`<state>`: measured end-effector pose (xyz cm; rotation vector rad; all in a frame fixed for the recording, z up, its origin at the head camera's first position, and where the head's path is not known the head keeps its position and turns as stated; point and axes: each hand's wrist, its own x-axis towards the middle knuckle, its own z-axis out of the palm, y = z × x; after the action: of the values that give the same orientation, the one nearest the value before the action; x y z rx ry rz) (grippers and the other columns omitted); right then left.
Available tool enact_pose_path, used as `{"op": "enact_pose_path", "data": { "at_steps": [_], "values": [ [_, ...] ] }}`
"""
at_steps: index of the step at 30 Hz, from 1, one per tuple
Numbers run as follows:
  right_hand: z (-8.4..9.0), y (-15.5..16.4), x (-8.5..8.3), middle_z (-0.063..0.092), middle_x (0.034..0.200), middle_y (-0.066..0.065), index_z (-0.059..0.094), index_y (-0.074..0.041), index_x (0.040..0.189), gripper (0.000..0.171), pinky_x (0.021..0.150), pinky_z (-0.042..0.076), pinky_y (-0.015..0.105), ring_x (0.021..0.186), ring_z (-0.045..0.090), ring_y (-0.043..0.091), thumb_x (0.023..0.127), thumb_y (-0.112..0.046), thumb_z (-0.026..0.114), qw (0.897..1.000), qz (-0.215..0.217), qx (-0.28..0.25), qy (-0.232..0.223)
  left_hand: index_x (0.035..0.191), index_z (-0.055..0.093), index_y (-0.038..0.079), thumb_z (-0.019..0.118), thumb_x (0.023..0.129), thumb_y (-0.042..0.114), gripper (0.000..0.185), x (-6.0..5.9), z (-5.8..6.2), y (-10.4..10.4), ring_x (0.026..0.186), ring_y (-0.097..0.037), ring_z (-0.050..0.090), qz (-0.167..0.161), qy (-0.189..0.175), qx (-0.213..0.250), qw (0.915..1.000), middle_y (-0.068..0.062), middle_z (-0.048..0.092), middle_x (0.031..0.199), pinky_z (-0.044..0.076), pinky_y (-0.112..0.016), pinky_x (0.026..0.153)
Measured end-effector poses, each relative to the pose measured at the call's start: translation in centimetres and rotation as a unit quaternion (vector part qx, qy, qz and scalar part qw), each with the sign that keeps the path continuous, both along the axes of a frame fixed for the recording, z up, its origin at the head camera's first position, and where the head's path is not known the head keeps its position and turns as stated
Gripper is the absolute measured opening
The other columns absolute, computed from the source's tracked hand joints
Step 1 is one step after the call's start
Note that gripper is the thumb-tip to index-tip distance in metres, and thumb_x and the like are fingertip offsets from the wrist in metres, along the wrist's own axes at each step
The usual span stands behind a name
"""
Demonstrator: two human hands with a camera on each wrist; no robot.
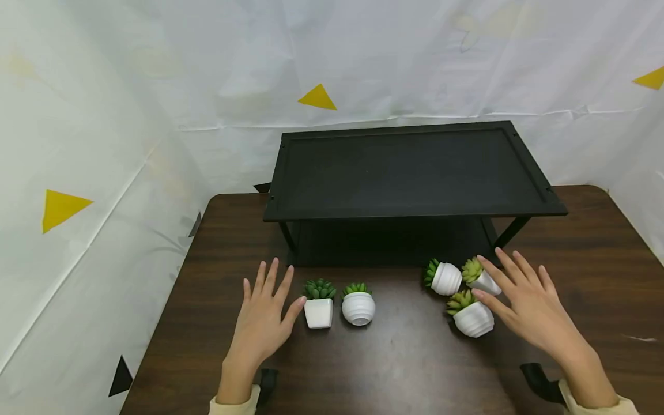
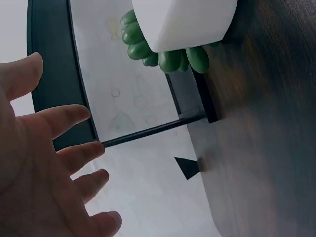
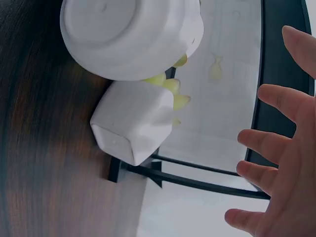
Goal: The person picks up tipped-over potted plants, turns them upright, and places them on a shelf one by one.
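Note:
Several small succulents in white pots sit on the dark wooden table (image 1: 404, 357) in front of a black two-tier shelf (image 1: 410, 173). My left hand (image 1: 270, 302) hovers open, fingers spread, just left of a square pot (image 1: 319, 312); a round ribbed pot (image 1: 358, 308) stands beside it. The left wrist view shows that hand (image 2: 44, 168) apart from the square pot (image 2: 182, 19). My right hand (image 1: 510, 291) is open over three tipped pots: one (image 1: 446, 278), one (image 1: 485, 282) and one (image 1: 473, 319). In the right wrist view the hand (image 3: 284, 168) is clear of the round pot (image 3: 123, 34) and the angular pot (image 3: 133, 123).
The shelf's top tray is bare and its lower level lies in shadow. White sheeting with yellow triangles (image 1: 317, 98) closes in the back and left. Black clips (image 1: 539, 380) sit at the table's near edge.

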<state>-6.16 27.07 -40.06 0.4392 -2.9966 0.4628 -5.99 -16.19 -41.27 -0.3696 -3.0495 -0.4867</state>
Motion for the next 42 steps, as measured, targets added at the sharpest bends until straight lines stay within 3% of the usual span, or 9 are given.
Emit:
{"op": "enact_pose_path", "data": {
  "at_steps": [6, 11, 15, 21, 23, 26, 30, 37, 42],
  "values": [
    [0.1, 1.0, -0.2, 0.024, 0.143, 0.025, 0.031, -0.012, 0.143, 0.062, 0.1, -0.003, 0.066, 0.134, 0.009, 0.042, 0.091, -0.038, 0.055, 0.999, 0.008, -0.039, -0.017, 0.143, 0.031, 0.013, 0.041, 0.095, 0.046, 0.059, -0.8, -0.2, -1.3, 0.137, -0.034, 0.009, 0.002, 0.005, 0.016, 0.9999, -0.016, 0.017, 0.149, 0.006, -0.058, 0.106],
    [0.0, 2.0, -0.3, 0.035, 0.134, 0.03, 0.042, -0.002, 0.134, 0.054, 0.093, 0.014, 0.071, 0.127, 0.022, 0.048, 0.091, -0.031, 0.056, 0.998, 0.014, -0.064, -0.011, 0.138, 0.04, 0.007, 0.053, 0.093, 0.037, 0.056, -2.0, -0.3, -2.7, 0.129, -0.039, 0.029, 0.013, -0.014, 0.045, 0.9988, -0.022, 0.032, 0.141, 0.028, -0.058, 0.099],
    [0.1, 2.8, -0.3, 0.041, 0.128, 0.032, 0.046, 0.006, 0.127, 0.05, 0.085, 0.025, 0.069, 0.117, 0.033, 0.052, 0.091, -0.027, 0.057, 0.996, 0.008, -0.086, -0.019, 0.134, 0.044, 0.002, 0.055, 0.093, 0.029, 0.051, -3.3, 0.1, -3.5, 0.121, -0.041, 0.039, 0.036, -0.038, 0.085, 0.995, -0.023, 0.042, 0.133, 0.037, -0.057, 0.091],
    [0.2, 4.0, -0.2, 0.044, 0.123, 0.034, 0.044, 0.01, 0.126, 0.052, 0.083, 0.031, 0.064, 0.111, 0.038, 0.053, 0.091, -0.026, 0.058, 0.993, -0.015, -0.102, -0.062, 0.126, 0.05, -0.004, 0.055, 0.093, 0.018, 0.04, -5.5, 1.8, -4.6, 0.112, -0.041, 0.048, 0.074, -0.033, 0.142, 0.9865, -0.025, 0.052, 0.122, 0.04, -0.054, 0.089],
    [0.2, 4.3, -0.2, 0.044, 0.123, 0.034, 0.044, 0.009, 0.127, 0.052, 0.082, 0.032, 0.063, 0.11, 0.039, 0.053, 0.092, -0.027, 0.057, 0.992, -0.024, -0.099, -0.071, 0.123, 0.053, -0.003, 0.055, 0.093, 0.017, 0.037, -6.1, 2.7, -4.9, 0.096, -0.039, 0.055, 0.083, -0.027, 0.157, 0.9837, -0.024, 0.056, 0.115, 0.044, -0.05, 0.082],
    [0.2, 4.6, -0.1, 0.044, 0.123, 0.035, 0.044, 0.008, 0.128, 0.052, 0.08, 0.033, 0.063, 0.109, 0.039, 0.054, 0.092, -0.028, 0.056, 0.992, -0.035, -0.092, -0.083, 0.121, 0.055, -0.002, 0.054, 0.093, 0.019, 0.035, -7.1, 3.9, -5.2, 0.088, -0.035, 0.057, 0.088, -0.022, 0.186, 0.9784, -0.021, 0.059, 0.11, 0.045, -0.046, 0.076],
    [0.1, 4.9, -0.1, 0.044, 0.122, 0.036, 0.044, 0.008, 0.128, 0.053, 0.078, 0.035, 0.064, 0.108, 0.04, 0.055, 0.092, -0.028, 0.056, 0.99, -0.043, -0.091, -0.094, 0.12, 0.057, 0.001, 0.052, 0.094, 0.025, 0.035, -8.5, 5.4, -5.3, 0.098, -0.031, 0.056, 0.096, -0.037, 0.242, 0.9648, -0.018, 0.061, 0.108, 0.045, -0.045, 0.081],
    [-0.2, 5.3, 0.1, 0.045, 0.121, 0.036, 0.045, 0.008, 0.127, 0.051, 0.076, 0.037, 0.063, 0.105, 0.042, 0.056, 0.092, -0.029, 0.056, 0.99, -0.048, -0.092, -0.096, 0.116, 0.058, -0.002, 0.054, 0.093, 0.027, 0.037, -10.4, 7.3, -5.0, 0.091, -0.023, 0.061, 0.101, -0.085, 0.373, 0.9182, -0.017, 0.062, 0.102, 0.051, -0.03, 0.08],
    [-0.3, 5.4, 0.2, 0.046, 0.12, 0.036, 0.046, 0.007, 0.126, 0.05, 0.075, 0.038, 0.063, 0.104, 0.043, 0.056, 0.092, -0.028, 0.056, 0.99, -0.049, -0.09, -0.098, 0.117, 0.058, -0.001, 0.056, 0.092, 0.028, 0.038, -10.9, 8.2, -4.7, 0.082, -0.011, 0.062, 0.102, -0.11, 0.382, 0.9119, -0.015, 0.061, 0.102, 0.051, -0.03, 0.081]
  ]
}}
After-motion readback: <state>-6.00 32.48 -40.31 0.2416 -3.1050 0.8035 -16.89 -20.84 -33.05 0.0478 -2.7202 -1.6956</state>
